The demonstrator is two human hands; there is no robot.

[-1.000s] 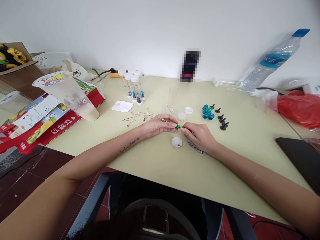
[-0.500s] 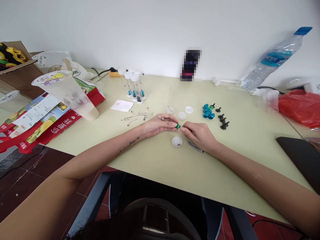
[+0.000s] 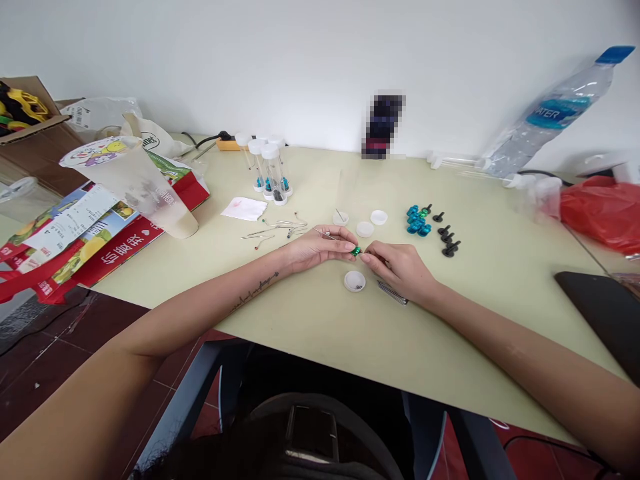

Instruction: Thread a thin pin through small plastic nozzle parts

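Note:
Between the thumb and fingers of my left hand [image 3: 320,249] is a small shiny green part [image 3: 355,251]. A thin metal rod [image 3: 325,233] also shows across those fingers. My right hand [image 3: 403,268] is closed in a pinch at the right side of the green part; whatever its fingertips grip is too small to make out. Just below the hands sits a white cap [image 3: 355,281] with tiny pieces inside. Several thin metal rods [image 3: 393,293] lie partly under my right hand. White caps [image 3: 365,229] and a clear tube [image 3: 347,190] stand beyond the fingers.
Blue metallic parts [image 3: 419,221] and black thumbscrew-like pieces [image 3: 449,241] lie to the right. Leftward are bent wire tools [image 3: 280,229], a paper scrap [image 3: 244,208], capped tubes [image 3: 273,173] and a drink cup [image 3: 145,190]. A water bottle [image 3: 555,113] leans against the wall.
The view has shifted very slightly. Both hands keep their hold around the green part, with no other clear movement.

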